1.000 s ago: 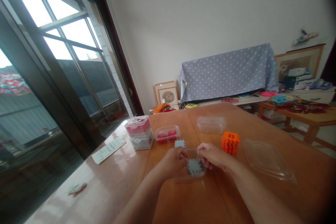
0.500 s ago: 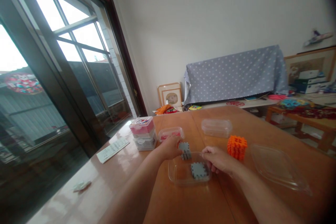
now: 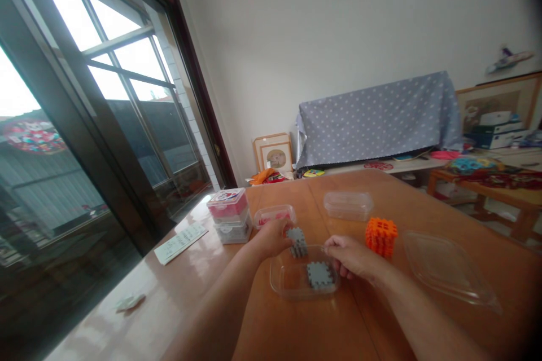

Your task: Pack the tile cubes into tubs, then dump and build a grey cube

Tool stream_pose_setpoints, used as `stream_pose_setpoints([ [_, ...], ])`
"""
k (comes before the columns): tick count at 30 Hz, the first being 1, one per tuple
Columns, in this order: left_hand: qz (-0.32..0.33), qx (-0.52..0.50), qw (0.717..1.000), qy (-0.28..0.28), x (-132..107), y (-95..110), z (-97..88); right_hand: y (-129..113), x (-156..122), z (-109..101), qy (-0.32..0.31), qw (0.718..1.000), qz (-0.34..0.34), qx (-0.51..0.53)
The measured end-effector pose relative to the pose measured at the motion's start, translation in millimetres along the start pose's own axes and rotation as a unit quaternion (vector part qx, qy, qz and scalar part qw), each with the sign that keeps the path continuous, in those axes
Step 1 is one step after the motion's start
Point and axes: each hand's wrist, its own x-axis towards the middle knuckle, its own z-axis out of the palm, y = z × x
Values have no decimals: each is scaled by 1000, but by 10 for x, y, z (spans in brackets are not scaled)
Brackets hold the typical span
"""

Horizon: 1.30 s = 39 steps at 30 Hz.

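Observation:
My left hand is shut on a small grey interlocking plastic block, holding it just over the far rim of a clear plastic box. My right hand grips that box's right rim, with fingers on either side of the wall. Inside the box lies a flat grey interlocking block, apart from both hands. An orange lattice-like block cube stands beyond my right hand, not touching it.
A clear lid and an empty-looking clear box lie on the wooden table. A small box of red pieces, stacked boxes and a paper slip lie left. A glass door borders the left.
The grey block that lay on the table beyond the clear box is now in my left hand, which has moved up and away from the box. The box has shifted slightly toward me.

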Motion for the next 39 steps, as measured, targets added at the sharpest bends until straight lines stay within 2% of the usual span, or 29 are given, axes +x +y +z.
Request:
stream_pose_setpoints([
  [3,9,20,999,27,-89,84,-46,-7,0,-6,4,1000,-1,-3],
  [7,48,20,997,50,-318,319,-72,2,6,-16,6,1000,-8,-3],
  [11,46,11,999,-2,-532,548,9,13,-1,-11,-2,1000,-13,2],
  [14,33,7,999,-40,-603,617,138,14,-5,-3,-6,1000,-15,4],
  [17,12,0,997,-75,-601,616,281,9,-7,1,-4,1000,-15,3],
  [21,-22,-19,996,-83,-559,574,404,1,-18,-6,-1,1000,-18,3],
  [27,-20,-30,996,-85,-538,526,429,-17,-34,-15,1,1000,-17,8],
  [31,5,-43,996,-82,-555,541,434,-22,-35,-13,-2,1000,-17,8],
  [34,30,-57,996,-55,-540,518,387,-17,-31,-13,0,1000,-15,4],
  [39,31,-71,996,50,-404,348,141,-3,2,-4,7,1000,-9,-1],
])
